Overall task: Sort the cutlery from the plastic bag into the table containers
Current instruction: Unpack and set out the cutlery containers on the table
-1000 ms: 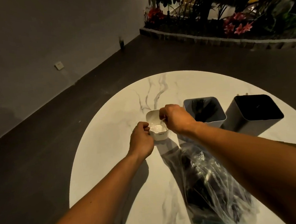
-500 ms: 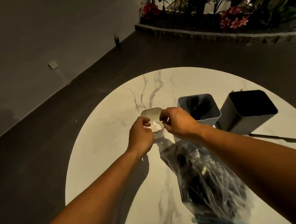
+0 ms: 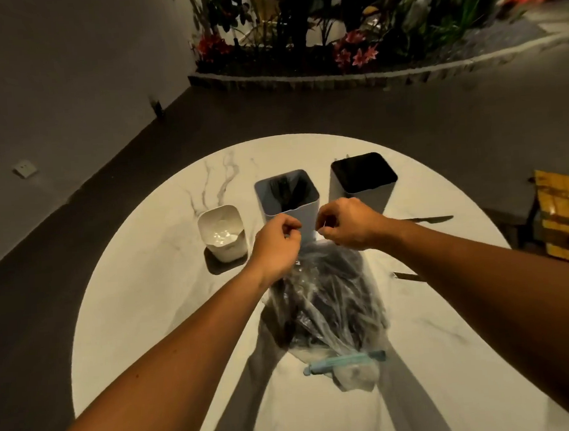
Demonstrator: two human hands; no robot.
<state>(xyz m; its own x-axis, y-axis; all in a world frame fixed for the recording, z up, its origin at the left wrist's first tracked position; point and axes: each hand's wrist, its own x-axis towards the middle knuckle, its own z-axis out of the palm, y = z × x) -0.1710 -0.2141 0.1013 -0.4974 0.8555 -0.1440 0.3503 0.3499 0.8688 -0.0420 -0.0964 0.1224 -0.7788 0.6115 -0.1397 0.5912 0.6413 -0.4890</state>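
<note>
Hovering side by side, the left hand [image 3: 277, 246] and right hand [image 3: 346, 224] curl their fingers, thumbs pinched to forefingers; whether either holds anything is unclear. Beneath lies the bag [image 3: 326, 300]; beyond stand three containers: white [image 3: 222, 233], blue [image 3: 288, 198], grey [image 3: 361, 181].

Both forearms bare, no sleeves, left hand [image 3: 276, 246] ringless.

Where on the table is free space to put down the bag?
The widest bare marble lies left of the plastic bag, in front of the white container, out to the table edge. The far strip behind the three containers is also bare. It is crowded on the right, near the knife and the dark container.
</note>
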